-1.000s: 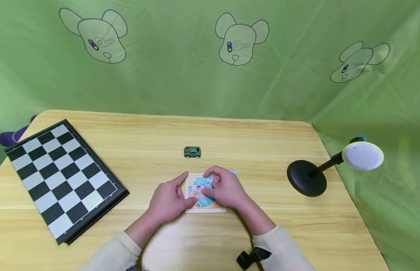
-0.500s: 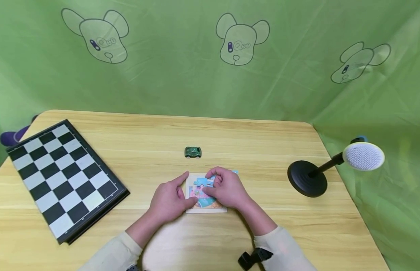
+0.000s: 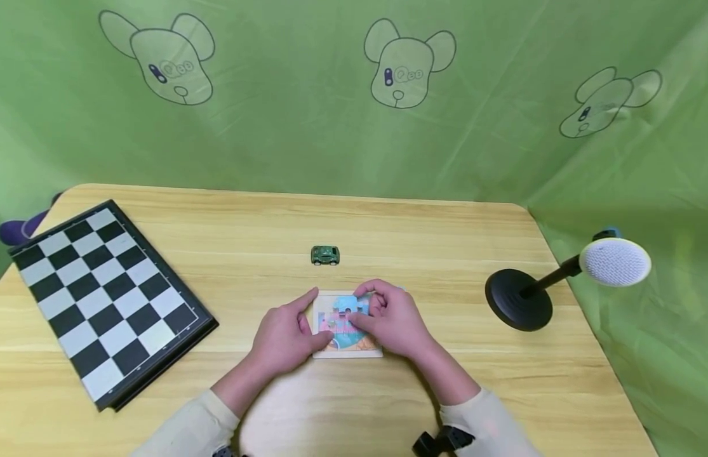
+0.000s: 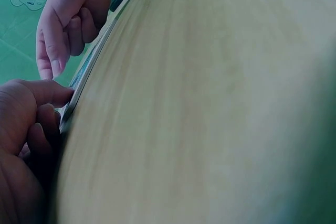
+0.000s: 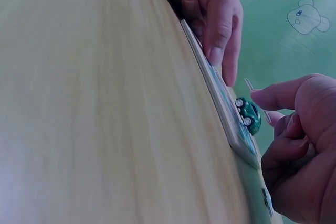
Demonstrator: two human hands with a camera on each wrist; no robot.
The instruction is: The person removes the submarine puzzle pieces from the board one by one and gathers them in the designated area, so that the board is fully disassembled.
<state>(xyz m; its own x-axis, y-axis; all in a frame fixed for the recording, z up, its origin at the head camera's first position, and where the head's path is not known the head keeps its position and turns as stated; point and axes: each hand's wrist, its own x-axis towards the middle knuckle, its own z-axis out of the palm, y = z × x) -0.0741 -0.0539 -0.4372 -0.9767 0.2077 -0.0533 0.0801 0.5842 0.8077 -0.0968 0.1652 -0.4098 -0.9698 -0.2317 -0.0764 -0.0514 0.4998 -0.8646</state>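
A small picture puzzle board lies flat on the wooden table in front of me. My left hand steadies its left side, index finger along the edge and thumb on the near corner. My right hand is curled over the board's right part, thumb and index finger pinching a light blue puzzle piece that sits in the top row. In the right wrist view the left hand's fingers lie straight on the board's rim. The left wrist view shows my right hand bent over the board's edge.
A green toy car stands just beyond the board, also visible in the right wrist view as the toy car. A black-and-white chessboard lies at the left. A black-based stand with a white round head sits at the right edge. Green cloth surrounds the table.
My right hand has shifted slightly right and away, uncovering more of the blue top row. The left hand and the board have stayed put.
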